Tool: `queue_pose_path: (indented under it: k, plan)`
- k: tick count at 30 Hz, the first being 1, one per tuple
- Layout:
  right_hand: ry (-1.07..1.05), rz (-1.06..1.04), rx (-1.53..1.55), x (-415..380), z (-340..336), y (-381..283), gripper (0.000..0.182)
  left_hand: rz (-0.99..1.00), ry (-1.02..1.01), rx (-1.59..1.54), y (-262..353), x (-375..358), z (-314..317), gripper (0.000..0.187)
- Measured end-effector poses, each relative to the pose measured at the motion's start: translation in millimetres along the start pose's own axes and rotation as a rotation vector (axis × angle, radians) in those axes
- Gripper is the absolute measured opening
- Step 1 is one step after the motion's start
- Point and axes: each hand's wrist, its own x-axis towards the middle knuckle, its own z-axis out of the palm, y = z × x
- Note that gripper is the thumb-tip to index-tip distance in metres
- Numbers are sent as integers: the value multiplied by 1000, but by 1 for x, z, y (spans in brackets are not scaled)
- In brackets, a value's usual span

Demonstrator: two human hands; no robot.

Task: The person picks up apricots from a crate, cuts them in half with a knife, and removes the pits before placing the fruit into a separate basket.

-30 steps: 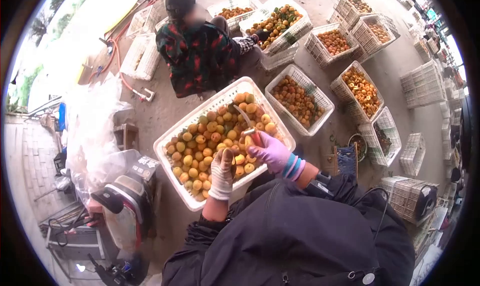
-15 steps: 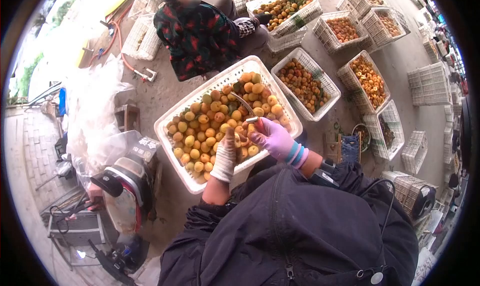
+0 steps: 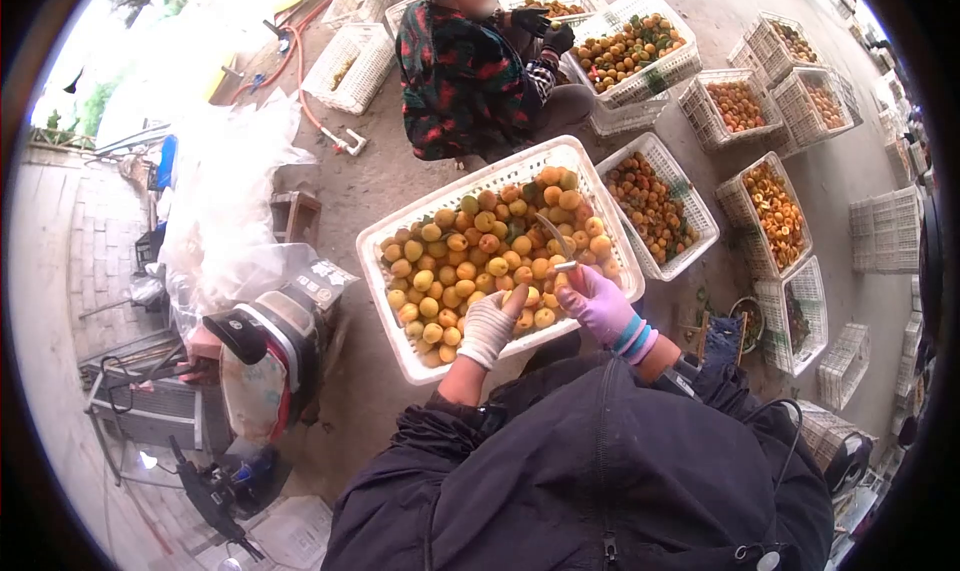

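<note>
A white plastic crate [image 3: 376,263] full of yellow-orange apricots [image 3: 463,271] sits in front of me. My left hand [image 3: 488,331], in a white glove with stained fingertips, is closed at the crate's near side around an apricot [image 3: 517,296] that its fingers partly hide. To its right, my right hand [image 3: 600,311], in a purple glove with a blue-striped cuff, grips a curved knife [image 3: 553,233]. The blade points up and left above the fruit, and most of the handle is hidden in the fist.
A person [image 3: 475,81] in dark gloves sits beyond, beside another apricot crate [image 3: 655,76]. More fruit crates stand at right, including one of cut apricots [image 3: 775,216]. A scooter [image 3: 260,356] and plastic sheeting [image 3: 225,211] are at left.
The view has shifted, so the scene sits further right and lower. My hands have moved slightly apart. The other person's hands have come together over the crates.
</note>
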Motion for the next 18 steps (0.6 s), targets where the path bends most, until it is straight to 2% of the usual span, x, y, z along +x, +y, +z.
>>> queue_pose_path:
  k: [2, 3, 6, 7, 8, 10, 11, 12, 14, 15, 16, 18]
  plan:
    - [-4, -20, 11, -3, 4, -7, 41, -248, -205, -368, 5, -3, -7, 53]
    - [23, -12, 20, -4, 6, -12, 42, -346, -260, -812, 10, -7, -3, 50]
    - [85, 22, -11, -3, 2, -9, 38, -258, -349, -812, 20, -17, -13, 48]
    - [114, 39, -30, -3, 0, -7, 37, -208, -312, -845, 15, -17, -7, 37]
    - [144, 58, -49, -4, -1, -5, 37, -209, -314, -845, 11, -14, -1, 37]
    - [165, 58, -46, -4, -2, -1, 35, -117, -176, -771, 7, -12, 4, 31]
    - [185, 56, -42, -4, -1, 1, 34, -118, -168, -607, 2, -11, 0, 31]
    - [185, 59, -40, -5, -1, 0, 34, -122, -169, -606, 8, -13, -3, 31]
    - [145, 102, 13, -8, -1, -5, 34, -88, 16, -328, 22, -19, -9, 34]
    - [146, 104, 16, -8, -1, -5, 34, -42, 10, -193, 21, -18, -11, 59]
    - [140, 97, 6, -9, -1, -5, 33, -47, 8, -191, 21, -17, -11, 59]
    - [127, 95, -3, -10, 2, -3, 33, 24, -79, 534, 29, -13, -14, 59]
